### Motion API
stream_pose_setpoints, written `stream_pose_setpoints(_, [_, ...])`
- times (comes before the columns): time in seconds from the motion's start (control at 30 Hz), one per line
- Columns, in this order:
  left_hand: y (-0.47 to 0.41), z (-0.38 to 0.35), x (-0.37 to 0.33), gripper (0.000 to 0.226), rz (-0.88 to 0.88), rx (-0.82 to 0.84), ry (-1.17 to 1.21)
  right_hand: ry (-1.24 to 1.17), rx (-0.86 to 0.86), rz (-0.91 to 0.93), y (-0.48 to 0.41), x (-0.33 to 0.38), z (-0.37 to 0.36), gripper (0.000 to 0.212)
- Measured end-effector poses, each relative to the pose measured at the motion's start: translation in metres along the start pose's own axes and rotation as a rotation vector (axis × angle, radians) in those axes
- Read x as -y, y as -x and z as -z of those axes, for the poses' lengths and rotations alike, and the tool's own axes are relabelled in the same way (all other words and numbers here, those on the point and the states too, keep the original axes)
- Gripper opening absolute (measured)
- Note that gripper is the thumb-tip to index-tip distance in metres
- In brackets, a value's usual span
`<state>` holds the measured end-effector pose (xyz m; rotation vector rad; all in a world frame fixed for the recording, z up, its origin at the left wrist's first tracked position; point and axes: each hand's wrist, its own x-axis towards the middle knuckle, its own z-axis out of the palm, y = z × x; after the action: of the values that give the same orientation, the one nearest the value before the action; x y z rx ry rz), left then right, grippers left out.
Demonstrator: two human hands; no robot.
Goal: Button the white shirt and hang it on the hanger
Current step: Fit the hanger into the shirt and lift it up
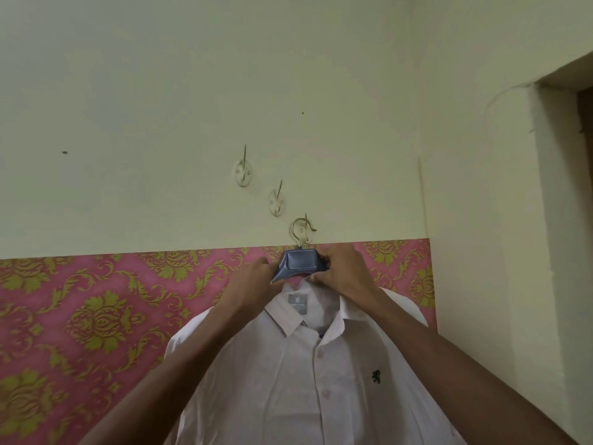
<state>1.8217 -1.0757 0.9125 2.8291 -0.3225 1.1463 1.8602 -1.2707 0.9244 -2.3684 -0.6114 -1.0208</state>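
White shirt [288, 380] on blue hanger [300, 263] | left hand [256, 276], right hand [341, 268] grip hanger

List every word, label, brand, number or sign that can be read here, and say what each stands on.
Nothing here can be read.
On the grey neck label in the collar of the white shirt: a pale emblem above small print, too blurred to read.
On the shirt's chest: a dark embroidered emblem, a figure, no letters.
On the blue hanger: no print shows.

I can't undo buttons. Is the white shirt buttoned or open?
Buttoned. The white shirt front is closed along its buttons; only the collar gapes open.
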Motion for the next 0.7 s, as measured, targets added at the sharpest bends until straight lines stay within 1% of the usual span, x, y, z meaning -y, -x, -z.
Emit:
stream_pose_setpoints(0.13, [0.003,-0.005,-0.008,0.031,-0.006,-0.017,-0.048,-0.002,-0.029,-0.015,0.006,-0.014,-0.007,0.046])
stream_pose_setpoints(0.3, [0.001,-0.011,-0.010,0.031,0.031,-0.069,0.002,-0.059,-0.048,-0.021,0.006,-0.019,-0.007,0.048])
stream_pose_setpoints(0.5, [0.003,-0.012,-0.008,0.041,0.058,-0.079,0.019,-0.063,-0.045,-0.025,0.013,-0.017,-0.004,0.053])
stream_pose_setpoints(0.6, [0.006,-0.010,-0.006,0.046,0.051,-0.096,0.114,-0.062,-0.107,-0.006,0.020,-0.016,0.001,0.043])
stream_pose_setpoints(0.7, [0.017,-0.003,-0.006,0.033,0.029,-0.205,0.248,-0.110,-0.191,0.033,0.033,-0.015,0.005,0.026])
